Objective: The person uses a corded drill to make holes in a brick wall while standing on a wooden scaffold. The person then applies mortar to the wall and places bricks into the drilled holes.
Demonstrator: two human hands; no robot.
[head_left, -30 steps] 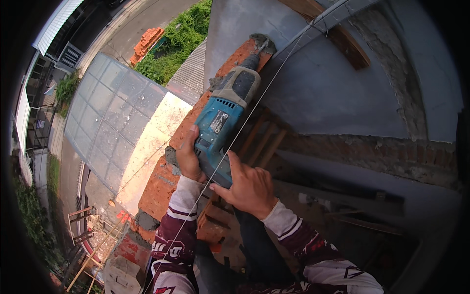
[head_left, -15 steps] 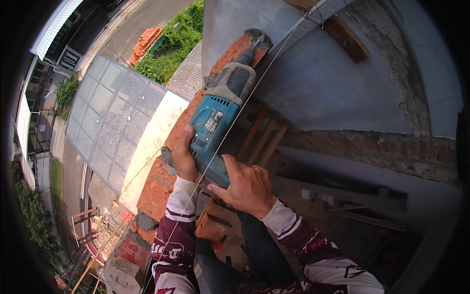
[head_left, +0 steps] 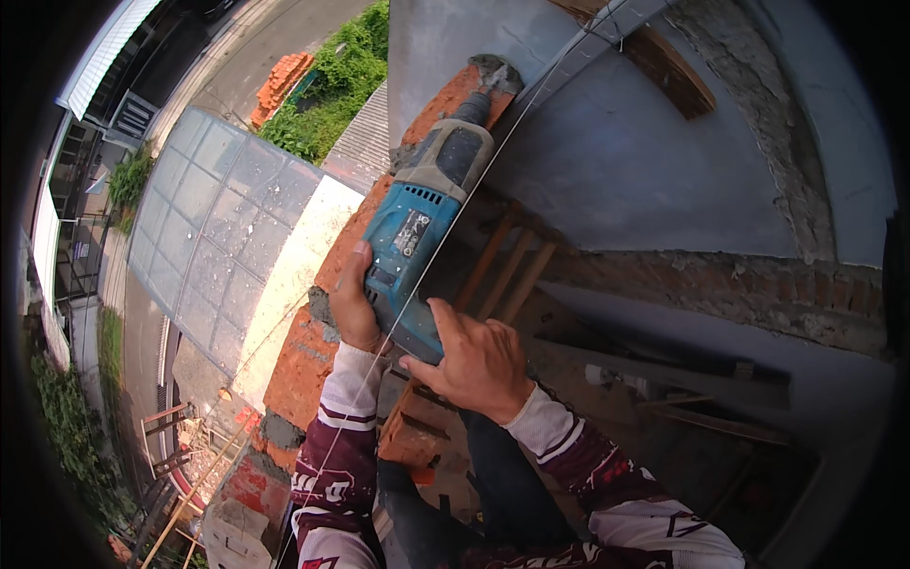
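A blue and grey rotary hammer drill (head_left: pixel 412 223) lies along the top of a narrow orange brick wall (head_left: pixel 313 365), its nose pointing to the far end. My left hand (head_left: pixel 355 302) is wrapped round the left side of its body, thumb along the casing. At the rear handle, my right hand (head_left: pixel 479 360) grips with the index finger stretched along the side. The black chuck (head_left: pixel 474 106) is close to a grey mortar patch (head_left: pixel 498 71) on the last brick. Hardly any of the bit shows. A taut white string (head_left: pixel 464 214) crosses over the drill.
A grey plastered wall (head_left: pixel 607 161) rises at the far right, with a wooden board (head_left: pixel 671 74) against it. Below right, wooden ladder-like bars (head_left: pixel 507 266) stand over a dim interior. To the left the wall drops to a glass-panelled canopy (head_left: pixel 213 209) and a street (head_left: pixel 275 43).
The drill's nose has shifted slightly left against the end brick, and the bit that showed ahead of the chuck is now hardly visible. Both hands keep their grip.
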